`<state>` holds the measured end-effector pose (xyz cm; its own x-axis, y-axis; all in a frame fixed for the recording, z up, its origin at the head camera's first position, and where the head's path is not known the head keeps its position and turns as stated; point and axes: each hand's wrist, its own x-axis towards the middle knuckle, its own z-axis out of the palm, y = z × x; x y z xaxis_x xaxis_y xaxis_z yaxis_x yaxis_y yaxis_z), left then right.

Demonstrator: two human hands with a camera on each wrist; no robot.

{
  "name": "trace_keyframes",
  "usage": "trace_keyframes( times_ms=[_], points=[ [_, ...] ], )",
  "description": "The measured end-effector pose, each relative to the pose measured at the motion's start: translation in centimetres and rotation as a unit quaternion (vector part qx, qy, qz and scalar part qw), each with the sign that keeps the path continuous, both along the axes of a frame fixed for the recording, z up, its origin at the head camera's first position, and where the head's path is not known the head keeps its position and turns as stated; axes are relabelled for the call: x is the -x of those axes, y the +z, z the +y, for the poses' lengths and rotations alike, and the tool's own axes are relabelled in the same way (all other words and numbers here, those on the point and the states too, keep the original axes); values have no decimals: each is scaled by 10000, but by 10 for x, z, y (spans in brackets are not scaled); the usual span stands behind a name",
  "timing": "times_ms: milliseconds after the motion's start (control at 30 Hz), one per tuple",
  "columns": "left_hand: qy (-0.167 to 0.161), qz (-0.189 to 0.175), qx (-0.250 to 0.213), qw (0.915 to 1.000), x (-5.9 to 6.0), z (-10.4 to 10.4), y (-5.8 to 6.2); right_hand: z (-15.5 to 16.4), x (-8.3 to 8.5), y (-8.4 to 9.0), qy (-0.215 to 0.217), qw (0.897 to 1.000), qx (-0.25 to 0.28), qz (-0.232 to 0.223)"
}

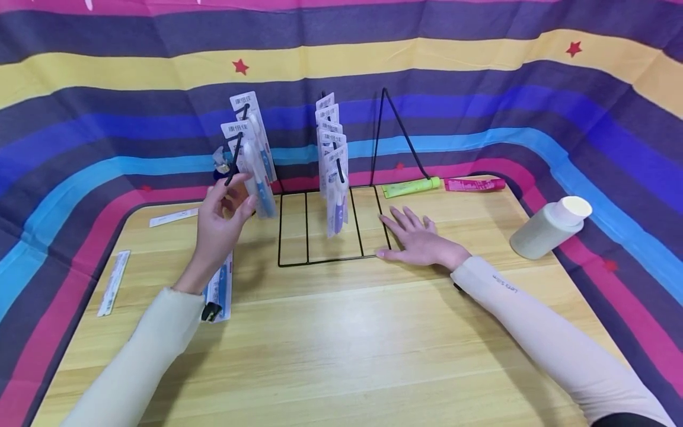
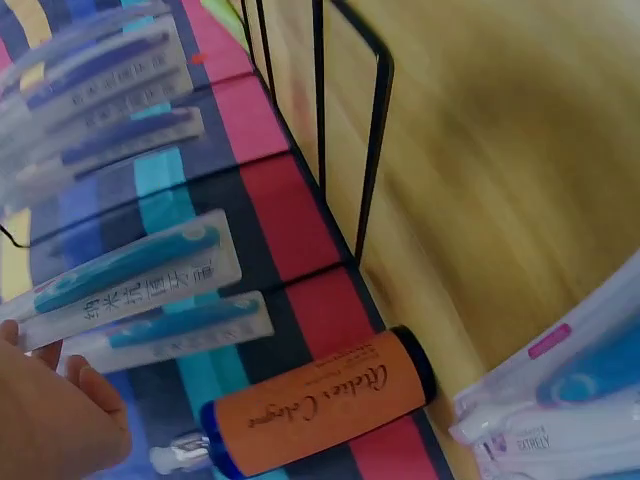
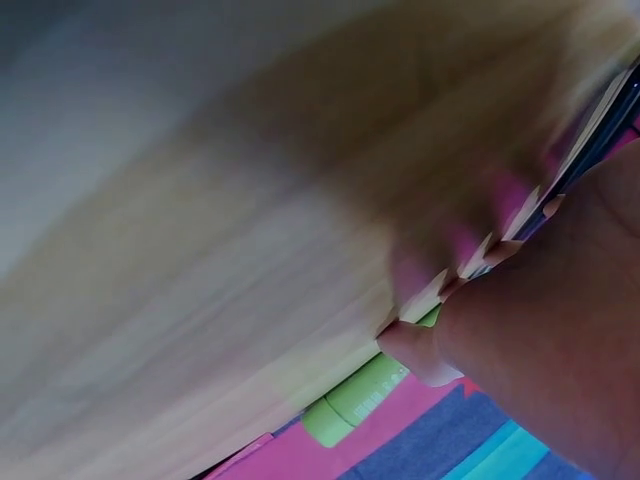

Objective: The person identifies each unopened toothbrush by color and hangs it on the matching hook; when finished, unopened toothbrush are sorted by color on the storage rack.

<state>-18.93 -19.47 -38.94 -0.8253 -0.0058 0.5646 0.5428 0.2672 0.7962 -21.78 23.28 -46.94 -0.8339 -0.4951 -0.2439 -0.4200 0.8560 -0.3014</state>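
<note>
Your left hand [image 1: 221, 213] is raised above the left part of the desk [image 1: 341, 332], its fingers curled around the tip of a black hook [image 1: 235, 159] that carries two packed toothbrushes [image 1: 255, 160]. The packs hang upright just left of the wire rack [image 1: 325, 225], which stands at the middle of the far edge. A second row of toothbrush packs [image 1: 333, 166] hangs on the rack's other hook. Your right hand [image 1: 418, 240] lies flat, fingers straight and spread, pressing the rack's right base edge onto the desk. Another toothbrush pack [image 1: 220, 290] lies flat beneath your left wrist. An orange bottle [image 2: 320, 405] lies beyond the far-left edge, a green tube [image 1: 411, 187] and a pink tube [image 1: 475, 184] along the far-right edge, a white bottle [image 1: 549, 228] on its side at the right edge.
</note>
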Motion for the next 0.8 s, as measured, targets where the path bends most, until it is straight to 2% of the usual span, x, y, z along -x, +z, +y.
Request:
trace_keyframes(
  times_ms=[233,400,500,600,700,800],
  points=[
    [-72,184,-246,9995,34,-3,-9,0,-1,2,-28,9999,99,-24],
    [-109,175,-344,9992,46,-4,-11,1,0,0,-28,10000,-12,-3],
    [-321,168,-520,9980,47,-2,-8,1,0,-1,-15,10000,-8,23],
    [-519,277,-681,9959,41,0,-3,0,-1,1,-25,10000,20,11],
    [-492,439,-641,9958,35,-4,-6,0,-1,2,-32,10000,40,-14],
    [-237,498,-477,9973,30,-16,-15,0,-1,2,-36,10000,51,-21]
  ],
)
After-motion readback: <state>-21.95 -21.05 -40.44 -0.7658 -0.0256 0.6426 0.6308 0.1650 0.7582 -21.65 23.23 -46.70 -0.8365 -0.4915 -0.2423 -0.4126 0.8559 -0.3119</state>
